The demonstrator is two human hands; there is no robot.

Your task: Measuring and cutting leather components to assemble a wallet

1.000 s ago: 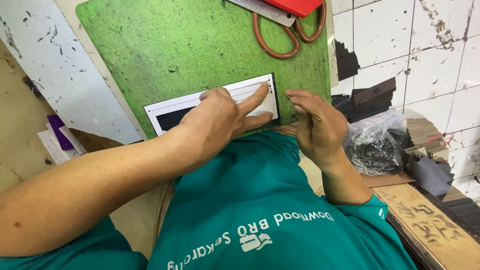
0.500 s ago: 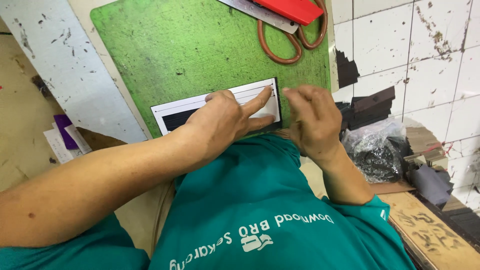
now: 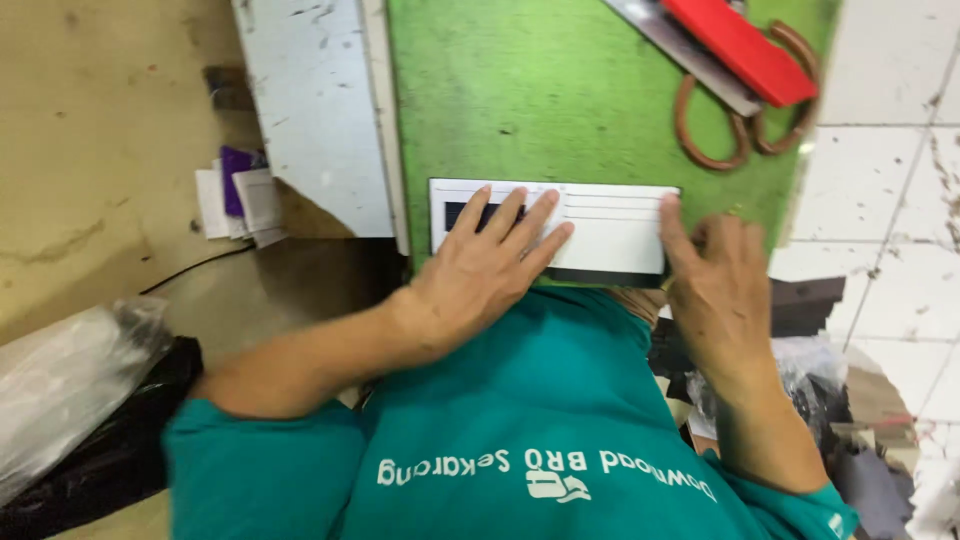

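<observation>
left hand [image 3: 478, 268] now flatter on white card [image 3: 610, 232]

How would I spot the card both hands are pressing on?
Find the green cutting mat. At its near edge lies a white rectangular card under the left hand and right hand. Unlike the scissors above, it is flat, pale and lined.

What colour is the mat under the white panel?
Green: the cutting mat under the white panel, clearest in the head view.
</observation>
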